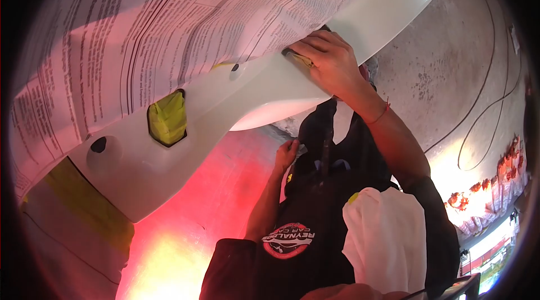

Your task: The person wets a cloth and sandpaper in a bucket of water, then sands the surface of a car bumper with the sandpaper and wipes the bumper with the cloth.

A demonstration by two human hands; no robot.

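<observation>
My right hand [332, 61] rests on a white car body panel [264, 83], fingers bent over a dark-edged opening. Under the thumb shows yellow-green masking tape [302, 59], which the fingers seem to grip; the fingertips are partly hidden. Printed masking paper [185, 35] spreads over the part above the panel and reaches close to this hand. Lower down, my left hand [287, 154] hangs beside my dark trousers with its fingers curled; what it holds, if anything, is too small to make out.
More yellow-green masking tape [169, 118] fills a second opening in the panel. A white cloth [385, 238] lies against my dark shirt. A cable [495, 100] loops across the concrete floor [444, 47], and reddish-stained plastic sheeting [489, 199] lies at the right. Red light glows on the floor.
</observation>
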